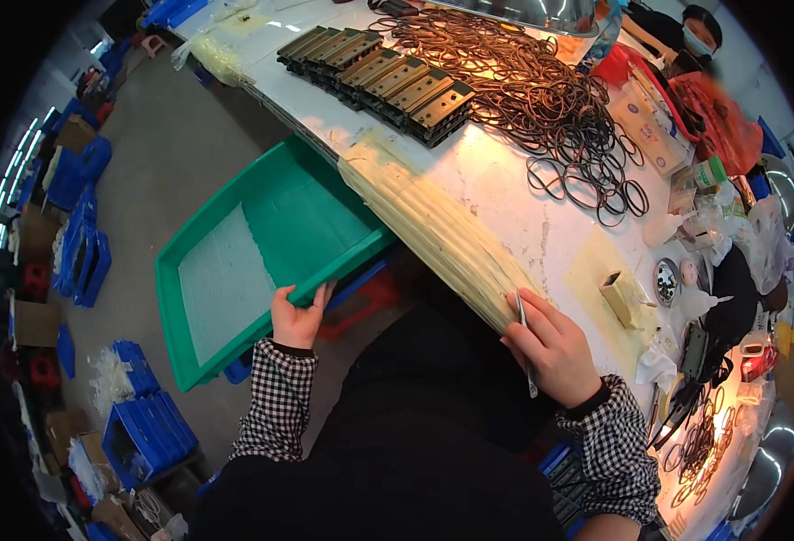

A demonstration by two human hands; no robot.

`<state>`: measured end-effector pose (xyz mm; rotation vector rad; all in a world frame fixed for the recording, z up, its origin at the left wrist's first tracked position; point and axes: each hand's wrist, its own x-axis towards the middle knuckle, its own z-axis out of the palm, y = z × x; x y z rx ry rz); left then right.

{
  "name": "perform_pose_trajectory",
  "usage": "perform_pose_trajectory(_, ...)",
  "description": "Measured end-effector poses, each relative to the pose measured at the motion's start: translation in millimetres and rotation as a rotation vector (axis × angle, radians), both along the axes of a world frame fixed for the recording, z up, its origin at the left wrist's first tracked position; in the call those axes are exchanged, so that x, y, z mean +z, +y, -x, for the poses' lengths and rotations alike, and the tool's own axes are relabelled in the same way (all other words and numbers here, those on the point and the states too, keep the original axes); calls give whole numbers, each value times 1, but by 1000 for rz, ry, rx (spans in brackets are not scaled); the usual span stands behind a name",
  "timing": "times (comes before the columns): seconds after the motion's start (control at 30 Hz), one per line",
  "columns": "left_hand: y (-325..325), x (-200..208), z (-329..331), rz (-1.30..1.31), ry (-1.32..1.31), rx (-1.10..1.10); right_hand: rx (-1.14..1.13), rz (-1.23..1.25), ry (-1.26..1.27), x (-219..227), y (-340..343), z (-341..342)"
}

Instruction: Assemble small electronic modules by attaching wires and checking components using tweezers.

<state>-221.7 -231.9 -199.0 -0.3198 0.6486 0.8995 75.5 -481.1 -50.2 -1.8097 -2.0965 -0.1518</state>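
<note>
My left hand (296, 320) grips the near rim of a green plastic tray (320, 203), its fingers curled round the edge. The tray sits to the left of the table, its far right side against or under the table edge. A whitish translucent sheet or layer (225, 279) covers part of its floor. My right hand (559, 356) is closed on slim metal tweezers (531, 379). That hand rests at the padded, yellowish-taped table edge (442, 230). The tweezers' far end is partly covered by my fingers, and nothing can be made out between the tips.
Gold-and-black blocks (383, 77) stand in rows on the white table (505, 171), beside a large heap of dark rubber-like loops (523, 90). A small beige block (627, 298) and a dish of small parts (666, 279) lie rightward. Blue crates (149, 437) line the left floor. A masked person (699, 36) is far right.
</note>
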Motion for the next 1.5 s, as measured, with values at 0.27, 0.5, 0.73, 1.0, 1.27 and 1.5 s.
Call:
perform_pose_trajectory(0.27,6,26,43,47,51,161,11,-23,-6,-1,1,-1)
perform_pose_trajectory(0.5,26,72,83,-207,-23,404,2,-29,-2,-3,-2,-2)
perform_pose_trajectory(0.73,12,114,66,-465,-156,408,7,-20,-3,0,-2,0)
perform_pose_trajectory(1.0,38,78,87,-505,79,271,-5,16,115,65,-46,18)
perform_pose_trajectory(1.27,67,9,139,-435,366,134,-217,-55,238,85,-122,14)
perform_pose_trajectory(1.5,53,-20,129,-352,471,72,-344,-120,227,81,-139,13)
